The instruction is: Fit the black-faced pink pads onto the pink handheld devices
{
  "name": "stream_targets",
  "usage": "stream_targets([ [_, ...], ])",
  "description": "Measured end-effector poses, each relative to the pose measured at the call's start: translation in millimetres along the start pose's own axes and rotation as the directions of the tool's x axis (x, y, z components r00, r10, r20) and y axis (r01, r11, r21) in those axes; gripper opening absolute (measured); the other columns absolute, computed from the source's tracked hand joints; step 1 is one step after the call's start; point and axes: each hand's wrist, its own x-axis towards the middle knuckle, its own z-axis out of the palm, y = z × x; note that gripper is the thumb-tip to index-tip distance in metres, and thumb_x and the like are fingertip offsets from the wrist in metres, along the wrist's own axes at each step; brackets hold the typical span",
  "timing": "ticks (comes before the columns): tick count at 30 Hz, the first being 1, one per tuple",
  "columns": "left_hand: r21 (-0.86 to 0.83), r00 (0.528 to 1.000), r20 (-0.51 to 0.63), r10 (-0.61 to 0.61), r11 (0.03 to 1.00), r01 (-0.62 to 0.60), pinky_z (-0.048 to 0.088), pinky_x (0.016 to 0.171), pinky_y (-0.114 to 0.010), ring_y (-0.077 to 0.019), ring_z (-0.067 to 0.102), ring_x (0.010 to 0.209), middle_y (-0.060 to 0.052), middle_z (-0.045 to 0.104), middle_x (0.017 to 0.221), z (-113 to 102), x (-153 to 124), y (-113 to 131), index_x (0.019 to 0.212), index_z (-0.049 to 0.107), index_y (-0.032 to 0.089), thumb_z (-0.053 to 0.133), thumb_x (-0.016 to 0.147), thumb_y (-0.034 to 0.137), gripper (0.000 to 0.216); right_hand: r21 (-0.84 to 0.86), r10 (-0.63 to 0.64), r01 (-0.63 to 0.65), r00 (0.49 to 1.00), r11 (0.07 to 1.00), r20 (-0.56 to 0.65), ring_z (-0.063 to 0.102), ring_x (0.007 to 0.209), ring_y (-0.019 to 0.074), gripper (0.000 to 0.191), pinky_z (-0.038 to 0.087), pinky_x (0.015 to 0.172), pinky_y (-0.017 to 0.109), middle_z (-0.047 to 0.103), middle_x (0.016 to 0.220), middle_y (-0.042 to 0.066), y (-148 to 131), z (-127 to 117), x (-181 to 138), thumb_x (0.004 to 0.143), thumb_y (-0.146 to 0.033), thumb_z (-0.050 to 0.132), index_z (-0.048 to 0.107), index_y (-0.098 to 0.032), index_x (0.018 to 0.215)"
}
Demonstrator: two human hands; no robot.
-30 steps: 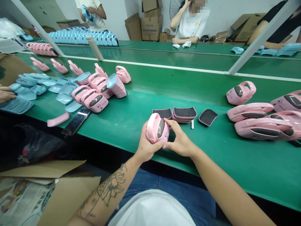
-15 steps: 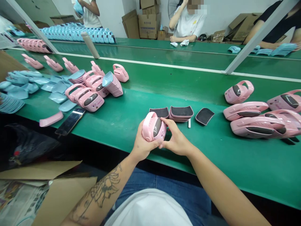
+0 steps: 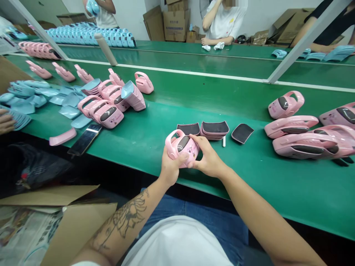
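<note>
Between both hands, just over the front edge of the green bench, is a pink plastic housing (image 3: 191, 147) with a loop handle and a dark glossy window. My left hand (image 3: 172, 166) wraps its left side and underside, thumb across the front. At its right side, the fingers and thumb of my right hand (image 3: 206, 157) pinch the edge. Just behind it lie a stack of pink curved panels with dark faces (image 3: 214, 129), another such panel (image 3: 188, 128), a loose dark panel (image 3: 242, 133) and a small white stick (image 3: 224, 142).
Pink housings (image 3: 305, 142) crowd the right, with more (image 3: 108, 116) at left near blue curved panels (image 3: 69, 112). A phone (image 3: 85, 139) and a pink strip (image 3: 63, 137) lie by the front edge. A co-worker's hand (image 3: 6, 122) shows far left; an open carton (image 3: 80, 229) stands below.
The pink housing has tilted in my hands, its printed front turning more toward the right. A co-worker's hand has come into view at the far left. The view has shifted slightly.
</note>
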Motion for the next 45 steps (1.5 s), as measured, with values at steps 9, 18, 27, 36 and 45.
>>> stream_targets([
  [9, -0.138, 0.929, 0.209, -0.305, 0.931, 0.337, 0.055, 0.092, -0.04, -0.0309, 0.072, 0.106, -0.012, 0.076, 0.116, -0.6, 7.6, 11.5, 0.125, 0.066, 0.015, 0.08, 0.078, 0.032, 0.052, -0.231, -0.141, 0.164, 0.984, 0.959, 0.11, 0.052, 0.138, 0.0373, 0.07, 0.045, 0.115, 0.06, 0.052, 0.148, 0.013, -47.9, -27.0, -14.0, 0.09, -0.043, 0.079, 0.049, -0.035, 0.153],
  [18, -0.195, 0.883, 0.244, -0.4, 0.872, 0.449, 0.054, 0.085, -0.036, -0.0247, 0.07, 0.093, -0.009, 0.075, 0.103, 10.6, -0.5, 12.5, 0.117, 0.069, 0.014, 0.086, 0.069, 0.025, 0.053, -0.291, -0.022, 0.064, 0.989, 0.955, 0.148, 0.054, 0.125, 0.0368, 0.068, 0.055, 0.103, 0.059, 0.054, 0.132, 0.014, -67.6, -32.6, -25.1, 0.085, -0.029, 0.083, 0.049, -0.031, 0.145],
  [27, -0.268, 0.889, 0.178, -0.422, 0.849, 0.456, 0.055, 0.085, -0.037, -0.0231, 0.07, 0.091, -0.009, 0.075, 0.103, 25.2, -2.7, 18.8, 0.119, 0.067, 0.013, 0.085, 0.069, 0.022, 0.054, -0.332, -0.104, 0.142, 0.986, 0.932, 0.127, 0.054, 0.12, 0.0366, 0.059, 0.053, 0.1, 0.06, 0.051, 0.127, 0.014, -54.9, -30.8, -23.0, 0.087, -0.031, 0.081, 0.049, -0.028, 0.137],
  [36, -0.13, 0.832, 0.324, -0.451, 0.85, 0.511, 0.057, 0.085, -0.036, -0.0248, 0.073, 0.093, -0.01, 0.077, 0.108, 8.3, 13.6, 17.5, 0.129, 0.066, 0.017, 0.078, 0.077, 0.029, 0.055, -0.296, 0.028, 0.031, 0.981, 0.955, 0.192, 0.054, 0.135, 0.0362, 0.072, 0.051, 0.112, 0.06, 0.049, 0.145, 0.012, -54.8, -43.4, -22.1, 0.09, -0.037, 0.078, 0.044, -0.035, 0.154],
  [45, -0.148, 0.793, 0.365, -0.489, 0.81, 0.568, 0.058, 0.076, -0.036, -0.027, 0.075, 0.081, -0.012, 0.08, 0.095, -1.9, 23.4, 7.6, 0.117, 0.072, 0.011, 0.076, 0.074, 0.034, 0.049, -0.332, 0.08, -0.009, 0.976, 0.943, 0.203, 0.059, 0.123, 0.0355, 0.065, 0.054, 0.106, 0.059, 0.055, 0.133, 0.012, -53.4, -46.3, -21.9, 0.088, -0.033, 0.078, 0.05, -0.031, 0.147],
])
